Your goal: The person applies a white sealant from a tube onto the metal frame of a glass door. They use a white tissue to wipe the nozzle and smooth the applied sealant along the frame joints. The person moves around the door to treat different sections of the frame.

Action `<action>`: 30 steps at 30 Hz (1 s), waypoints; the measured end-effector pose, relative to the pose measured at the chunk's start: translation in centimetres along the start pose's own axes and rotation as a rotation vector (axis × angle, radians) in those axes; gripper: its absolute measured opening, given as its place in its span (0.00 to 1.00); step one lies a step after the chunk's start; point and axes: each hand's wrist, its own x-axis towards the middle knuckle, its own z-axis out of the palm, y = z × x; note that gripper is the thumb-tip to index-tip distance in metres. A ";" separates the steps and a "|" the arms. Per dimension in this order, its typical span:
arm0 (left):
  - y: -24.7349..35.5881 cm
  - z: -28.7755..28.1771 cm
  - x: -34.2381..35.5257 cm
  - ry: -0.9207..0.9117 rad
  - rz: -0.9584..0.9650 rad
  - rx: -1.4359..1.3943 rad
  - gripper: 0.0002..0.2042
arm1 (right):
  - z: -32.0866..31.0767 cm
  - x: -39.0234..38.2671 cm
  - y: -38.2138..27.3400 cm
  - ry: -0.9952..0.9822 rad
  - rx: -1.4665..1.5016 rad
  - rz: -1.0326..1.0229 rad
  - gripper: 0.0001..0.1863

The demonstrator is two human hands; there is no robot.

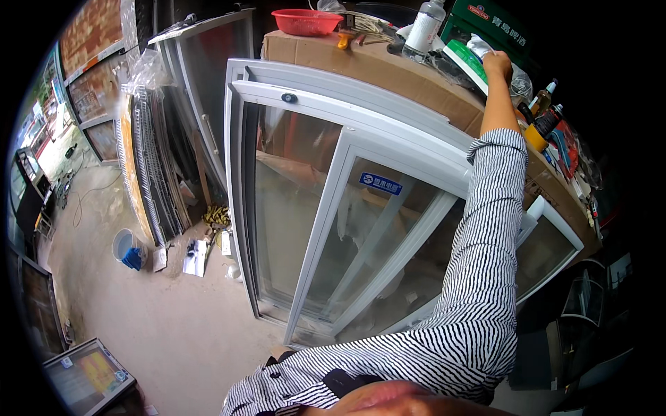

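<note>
My right hand (497, 66) reaches far forward over a cardboard-covered surface (388, 59), its arm in a striped sleeve. The fingers are curled in and closed at the edge of a crumpled white tissue (478, 46). That tissue stands up from a green and white pack (463, 59), which lies right beside the hand. A clear bottle with a white label (424, 31) stands just left of the pack. My left hand does not show.
A white-framed sliding window (347, 139) leans against the cardboard in front of me. On top sit a red basin (307, 22), a green crate (489, 24) and an orange-and-black bottle (544, 128). A bucket (130, 248) stands on the floor at left, near leaning strips (149, 159).
</note>
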 end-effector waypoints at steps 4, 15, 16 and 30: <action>0.2 -1.4 0.2 -0.013 0.007 -0.005 0.13 | -0.2 -1.6 -1.7 0.248 0.205 -0.189 0.16; 3.3 -9.0 1.4 -0.065 0.076 -0.065 0.13 | -2.1 -2.1 -6.0 0.635 0.573 -0.523 0.11; 3.7 -9.4 1.9 -0.108 0.084 -0.086 0.12 | -3.6 -3.6 -7.3 0.689 0.623 -0.591 0.11; 2.5 7.0 -9.1 -0.884 -0.347 -0.501 0.33 | -2.9 -68.3 -21.9 -1.507 1.469 -0.338 0.10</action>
